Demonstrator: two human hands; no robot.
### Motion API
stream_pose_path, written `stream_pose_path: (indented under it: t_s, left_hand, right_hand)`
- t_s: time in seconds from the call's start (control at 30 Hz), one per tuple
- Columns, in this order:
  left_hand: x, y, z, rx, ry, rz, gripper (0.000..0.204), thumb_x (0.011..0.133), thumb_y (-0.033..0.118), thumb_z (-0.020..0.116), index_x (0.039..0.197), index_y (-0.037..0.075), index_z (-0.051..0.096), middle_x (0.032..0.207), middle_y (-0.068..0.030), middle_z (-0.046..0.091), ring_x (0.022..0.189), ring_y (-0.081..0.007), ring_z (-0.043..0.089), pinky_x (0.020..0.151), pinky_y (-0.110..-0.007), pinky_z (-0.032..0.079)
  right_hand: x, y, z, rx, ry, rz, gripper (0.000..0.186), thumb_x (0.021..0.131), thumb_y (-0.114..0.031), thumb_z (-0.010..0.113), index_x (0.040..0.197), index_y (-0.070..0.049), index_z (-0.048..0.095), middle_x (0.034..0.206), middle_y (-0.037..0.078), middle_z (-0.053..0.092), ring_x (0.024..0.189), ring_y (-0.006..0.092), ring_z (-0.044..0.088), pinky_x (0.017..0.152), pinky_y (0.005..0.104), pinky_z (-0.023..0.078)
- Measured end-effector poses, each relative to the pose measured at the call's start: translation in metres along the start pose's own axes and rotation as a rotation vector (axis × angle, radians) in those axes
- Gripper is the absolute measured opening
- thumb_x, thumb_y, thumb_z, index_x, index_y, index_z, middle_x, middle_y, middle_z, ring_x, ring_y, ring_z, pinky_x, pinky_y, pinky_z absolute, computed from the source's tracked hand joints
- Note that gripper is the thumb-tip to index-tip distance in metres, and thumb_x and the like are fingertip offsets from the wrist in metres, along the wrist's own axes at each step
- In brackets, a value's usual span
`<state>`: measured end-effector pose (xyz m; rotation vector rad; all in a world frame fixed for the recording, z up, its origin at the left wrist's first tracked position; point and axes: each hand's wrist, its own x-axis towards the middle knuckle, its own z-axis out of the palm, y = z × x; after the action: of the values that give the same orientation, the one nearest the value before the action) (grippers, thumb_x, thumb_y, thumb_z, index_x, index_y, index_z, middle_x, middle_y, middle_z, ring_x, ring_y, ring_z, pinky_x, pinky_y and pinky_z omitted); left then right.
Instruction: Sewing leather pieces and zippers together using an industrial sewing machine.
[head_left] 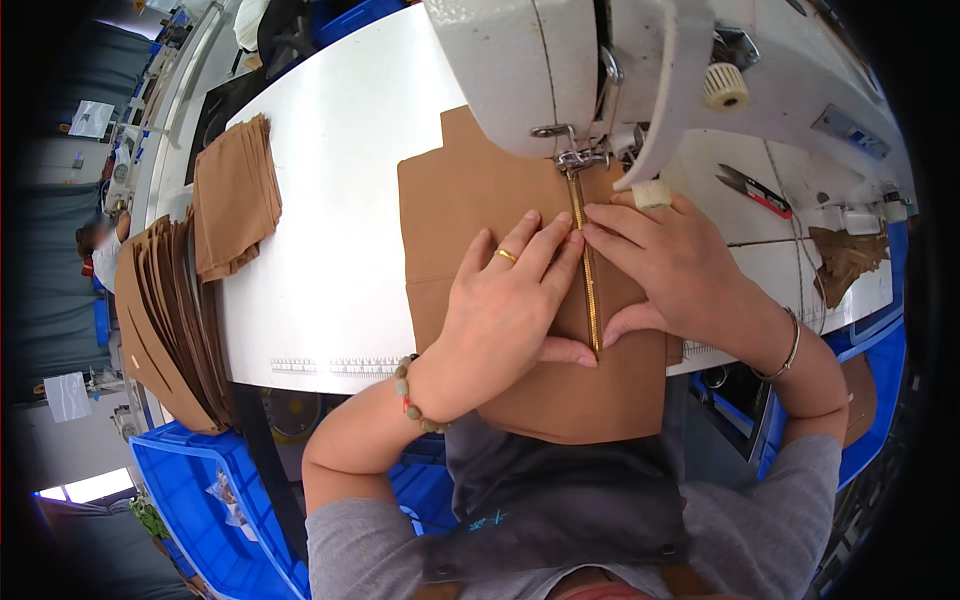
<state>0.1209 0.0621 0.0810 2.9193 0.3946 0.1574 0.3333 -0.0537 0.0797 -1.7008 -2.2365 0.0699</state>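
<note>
Our left hand (508, 312), fingers loosely spread, and right hand (682, 268), fingers together, flatten brown fabric (455, 215); seemingly, we keep the gold zipper (590, 290) straight below the far presser foot (581, 160).

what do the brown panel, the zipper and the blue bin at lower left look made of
Brown panel: probably cloth, possibly thin leather-like sheet; matte, smooth, even-coloured.
Zipper: teeth likely metal, given their shiny gold finish, though coated plastic is possible.
Blue bin: most likely moulded plastic, with a slight sheen and solid colour throughout.
</note>
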Motion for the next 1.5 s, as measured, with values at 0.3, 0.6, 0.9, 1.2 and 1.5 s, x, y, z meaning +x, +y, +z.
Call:
stream_pose_path:
  t_s: [0.3,0.6,0.9,1.2,1.5]
  left_hand:
    - [0.006,-0.005,0.001,0.01,0.014,0.007,0.11,0.062,0.068,0.082,0.146,0.001,0.058,0.153,-0.0104,0.055,0.144,-0.0343,0.051,0.114,-0.056,0.043]
    - [0.008,-0.006,0.001,-0.014,0.001,-0.023,0.109,0.061,0.066,0.084,0.145,0.001,0.059,0.153,-0.0102,0.055,0.144,-0.0336,0.051,0.116,-0.055,0.041]
    - [-0.005,0.005,0.005,0.053,0.045,-0.009,0.094,0.068,0.061,0.08,0.141,0.003,0.064,0.148,-0.0073,0.061,0.141,-0.0298,0.055,0.116,-0.057,0.041]
    - [0.007,-0.006,0.005,0.037,0.066,-0.008,0.086,0.069,0.058,0.08,0.136,0.006,0.068,0.144,-0.0043,0.064,0.138,-0.0291,0.057,0.117,-0.057,0.041]
    - [0.031,-0.03,0.004,-0.023,0.108,-0.008,0.083,0.068,0.055,0.083,0.133,0.005,0.071,0.137,-0.0057,0.067,0.13,-0.0297,0.06,0.112,-0.049,0.043]
  right_hand:
    - [0.002,0.007,0.002,-0.032,-0.039,0.034,0.093,0.058,-0.058,0.087,0.13,-0.003,0.067,0.132,0.007,0.066,0.124,0.0278,0.059,0.116,0.0471,0.042]
    - [0.012,0.01,-0.005,-0.04,0.015,0.179,0.104,0.05,-0.059,0.089,0.136,-0.008,0.065,0.104,0.008,0.066,0.101,0.0278,0.062,0.09,0.0432,0.048]
    - [-0.008,-0.004,-0.006,-0.005,-0.028,0.013,0.088,0.057,-0.053,0.087,0.129,-0.006,0.069,0.111,0.008,0.064,0.106,0.0272,0.061,0.09,0.0404,0.052]
    - [-0.007,-0.001,-0.001,-0.034,0.048,-0.033,0.081,0.057,-0.05,0.087,0.123,-0.004,0.073,0.115,0.009,0.064,0.108,0.0269,0.06,0.095,0.0399,0.051]
    - [0.008,0.016,0.009,-0.087,0.101,0.036,0.074,0.059,-0.051,0.087,0.119,-0.009,0.075,0.105,0.005,0.064,0.103,0.0251,0.06,0.09,0.0389,0.049]
